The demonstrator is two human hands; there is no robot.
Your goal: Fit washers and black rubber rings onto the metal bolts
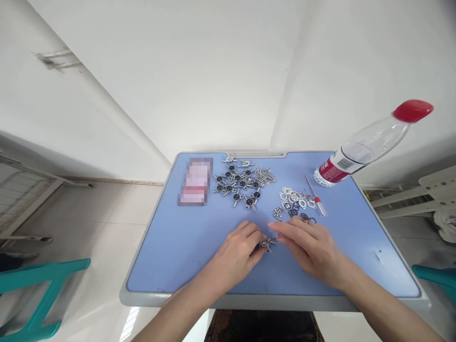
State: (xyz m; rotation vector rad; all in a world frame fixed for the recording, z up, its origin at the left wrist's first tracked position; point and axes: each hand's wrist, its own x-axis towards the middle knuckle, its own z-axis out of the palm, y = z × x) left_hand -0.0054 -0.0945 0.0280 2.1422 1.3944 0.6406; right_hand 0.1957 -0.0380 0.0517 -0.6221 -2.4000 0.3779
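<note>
Near the front middle of the blue table, my left hand (244, 244) is closed on a small metal fitting (268, 244) with short stems sticking out. Close to its right side is my right hand (311, 244), thumb and index finger pinched near one stem. What those fingertips hold is too small to make out. Beyond the hands lie several metal fittings with black round centres (242, 184). Just past my right hand are small shiny metal pieces (278, 213), black rubber rings (294, 209) and flat metal gaskets (290, 195).
A screwdriver (316, 199) with a clear and red handle lies at the right. Behind it a red-capped plastic bottle (351, 154) stands on the table (171, 266). Metal pins or screws (265, 176) are heaped at the back. A blurred pink object (195, 183) lies back left.
</note>
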